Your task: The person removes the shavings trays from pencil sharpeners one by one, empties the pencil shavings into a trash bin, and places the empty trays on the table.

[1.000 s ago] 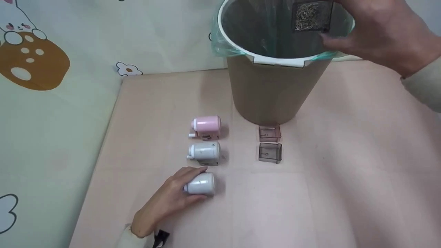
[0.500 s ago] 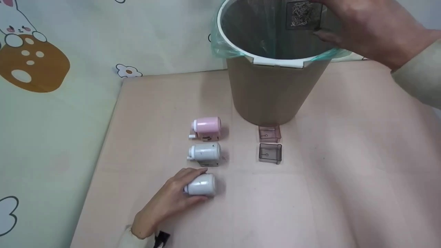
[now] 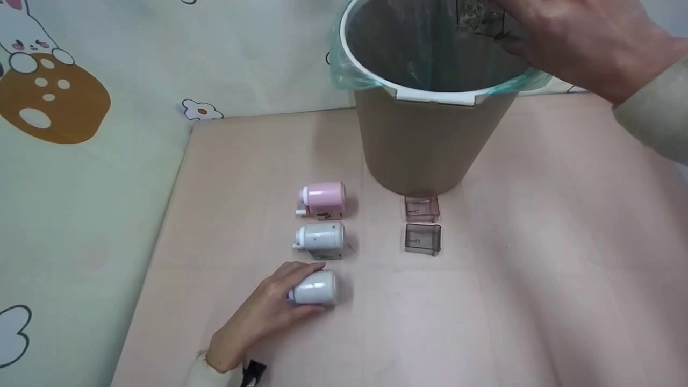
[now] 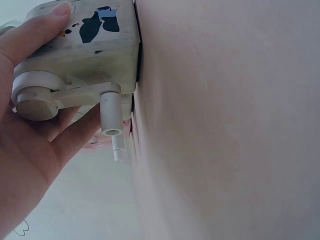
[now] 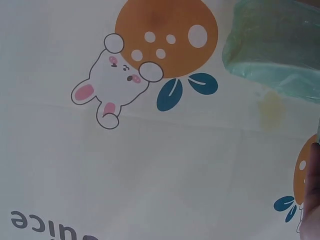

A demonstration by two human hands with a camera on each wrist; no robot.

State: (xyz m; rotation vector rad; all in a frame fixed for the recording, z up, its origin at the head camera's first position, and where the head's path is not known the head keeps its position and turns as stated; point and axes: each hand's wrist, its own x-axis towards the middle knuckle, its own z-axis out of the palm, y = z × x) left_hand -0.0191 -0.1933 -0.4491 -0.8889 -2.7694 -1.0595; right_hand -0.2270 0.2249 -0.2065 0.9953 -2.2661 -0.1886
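My right hand holds a dark see-through shavings drawer over the mouth of the bin, with pale pencil shavings showing in it. The drawer's top is cut off by the head view's upper edge. In the right wrist view only a sliver of that hand shows, at the right edge. On the table my left hand grips a white crank pencil sharpener, thumb on one side and fingers on the other. The left wrist view shows the sharpener's printed side and white crank handle.
A grey-white sharpener and a pink one stand in line beyond the left hand. Two drawers, one pinkish and one grey, lie before the bin. A green bag lines the bin, close to the patterned wall.
My right hand has shifted slightly left over the bin, then up, and the drawer is now tilted differently and blurred. The left hand stays on its sharpener.
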